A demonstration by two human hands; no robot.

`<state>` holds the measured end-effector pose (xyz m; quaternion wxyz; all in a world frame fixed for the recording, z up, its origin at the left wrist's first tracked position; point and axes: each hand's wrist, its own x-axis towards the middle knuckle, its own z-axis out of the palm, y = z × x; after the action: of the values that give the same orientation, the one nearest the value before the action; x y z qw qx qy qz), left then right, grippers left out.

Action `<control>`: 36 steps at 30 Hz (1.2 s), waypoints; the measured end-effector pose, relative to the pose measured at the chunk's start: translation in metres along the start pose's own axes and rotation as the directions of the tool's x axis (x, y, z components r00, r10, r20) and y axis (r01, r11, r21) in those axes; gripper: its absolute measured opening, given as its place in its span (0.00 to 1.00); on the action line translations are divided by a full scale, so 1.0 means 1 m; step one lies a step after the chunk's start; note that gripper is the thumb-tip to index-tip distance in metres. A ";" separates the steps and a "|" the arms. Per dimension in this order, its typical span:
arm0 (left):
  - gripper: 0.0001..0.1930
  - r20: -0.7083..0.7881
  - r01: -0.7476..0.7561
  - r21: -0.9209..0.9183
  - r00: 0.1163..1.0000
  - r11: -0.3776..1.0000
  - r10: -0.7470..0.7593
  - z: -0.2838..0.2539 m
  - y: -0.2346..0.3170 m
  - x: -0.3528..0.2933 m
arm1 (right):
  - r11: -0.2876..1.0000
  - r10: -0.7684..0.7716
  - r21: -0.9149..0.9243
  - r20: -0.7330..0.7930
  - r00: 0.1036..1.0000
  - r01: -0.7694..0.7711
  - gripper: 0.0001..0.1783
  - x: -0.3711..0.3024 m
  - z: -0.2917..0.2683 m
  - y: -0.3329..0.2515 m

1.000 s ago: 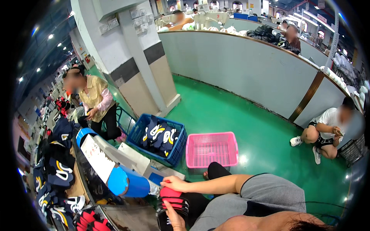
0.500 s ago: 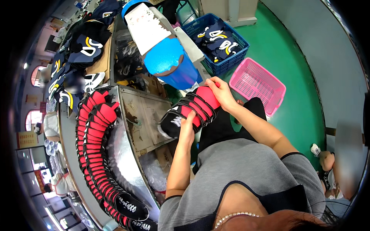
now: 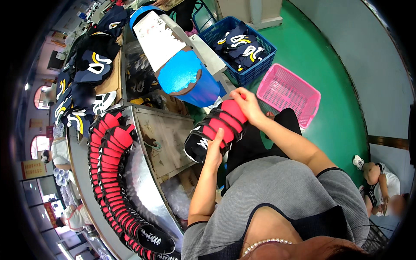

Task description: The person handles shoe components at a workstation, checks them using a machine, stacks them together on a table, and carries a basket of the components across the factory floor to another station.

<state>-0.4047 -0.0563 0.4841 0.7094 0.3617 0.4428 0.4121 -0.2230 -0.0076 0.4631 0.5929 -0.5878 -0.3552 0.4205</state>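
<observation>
One red-black stack: our left hand presses its thumb nearside, fingers hidden; right hand pinches the far tip, likely steadying layers.

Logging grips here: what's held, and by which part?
A nested stack of red and black shoe uppers: left hand on its near side, thumb on top; right hand at its far red end.

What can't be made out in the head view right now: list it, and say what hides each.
All in the head view:
Left hand: fingers underneath, hidden by the stack of red and black pieces.
Right hand: fingertip contact, too small to tell.
Dark blue crate: bottom, covered by navy pieces.
Outer red and black row: lower end, cut off by the lower edge.
Co-worker: head, cut off by the upper edge.
</observation>
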 end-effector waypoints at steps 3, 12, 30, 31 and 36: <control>0.23 -0.086 0.040 -0.158 0.995 0.987 -0.054 -0.015 0.030 -0.009 | 0.999 -0.025 -0.031 -0.023 0.999 0.024 0.11 0.020 -0.027 0.006; 0.18 -0.099 -0.065 0.122 0.992 0.990 0.077 -0.020 0.037 0.045 | 0.907 -0.036 -0.368 0.413 0.910 0.203 0.17 0.016 0.014 -0.005; 0.12 -0.393 -0.057 -0.514 0.902 0.856 -0.176 0.009 0.016 0.096 | 0.984 0.159 -0.156 0.572 0.805 -0.083 0.14 0.073 0.001 0.005; 0.12 -0.362 -0.051 -0.591 0.909 0.805 -0.208 -0.010 0.009 0.102 | 0.981 0.071 -0.185 0.591 0.804 0.050 0.15 0.075 0.002 0.009; 0.13 -0.516 -0.296 -0.630 0.850 0.718 -0.103 -0.058 0.044 0.054 | 0.924 0.289 0.125 0.388 0.875 -0.360 0.13 0.069 -0.038 0.015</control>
<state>-0.4557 0.0185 0.4848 0.6227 -0.0292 0.4102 0.6657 -0.1623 0.0401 0.4412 0.4920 -0.4908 -0.3118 0.6479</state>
